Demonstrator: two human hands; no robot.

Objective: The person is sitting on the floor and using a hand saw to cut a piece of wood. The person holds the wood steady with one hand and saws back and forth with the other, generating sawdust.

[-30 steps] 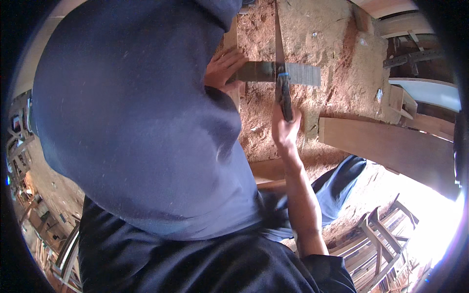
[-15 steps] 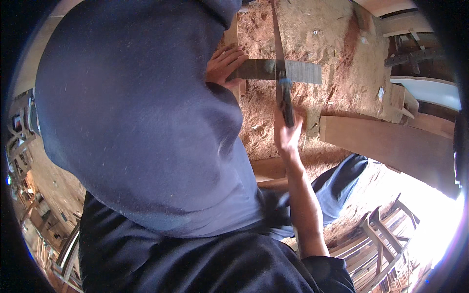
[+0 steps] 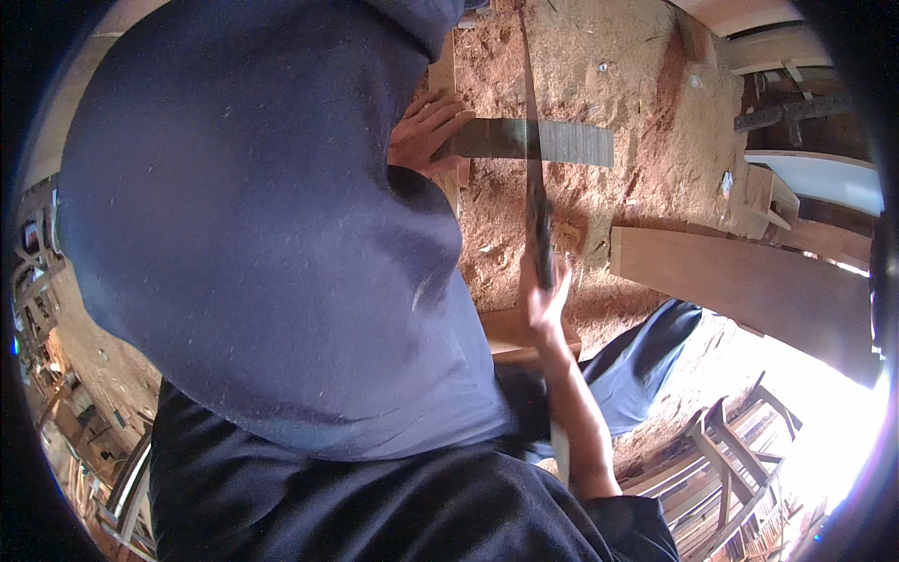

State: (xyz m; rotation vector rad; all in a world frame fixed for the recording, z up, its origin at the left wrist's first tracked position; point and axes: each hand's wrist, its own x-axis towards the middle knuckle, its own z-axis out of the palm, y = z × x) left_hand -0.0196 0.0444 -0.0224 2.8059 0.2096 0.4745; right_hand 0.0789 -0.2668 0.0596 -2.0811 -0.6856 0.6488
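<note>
Dark blue clothing (image 3: 262, 234): nearest, filling the left and middle of the view; a bent trouser leg (image 3: 646, 348) shows to its right.
Right forearm (image 3: 579, 412): bare, reaching up from the lower edge.
Right hand (image 3: 545, 295): fingers closed around the handle of the saw, slightly blurred.
Saw (image 3: 536, 173): blade pointing away from the person, crossing over the wooden strip near its middle.
Wooden strip (image 3: 501, 139): lying crosswise, its left end under the left hand, darker left of the blade and paler grey to the right.
Left hand (image 3: 427, 133): fingers stretched out over the strip, seemingly pressing rather than wrapped round it; the wrist is hidden by cloth.
Cut: the strip's two sides line up with no gap visible, so the right length appears unsevered; the depth reached cannot be told.
Ground (image 3: 665, 103): reddish brown and rough beyond the strip.
Broad board (image 3: 740, 281): right of the right hand, well apart from the saw.
Far right: a pale panel (image 3: 819, 175) among wood pieces.
</note>
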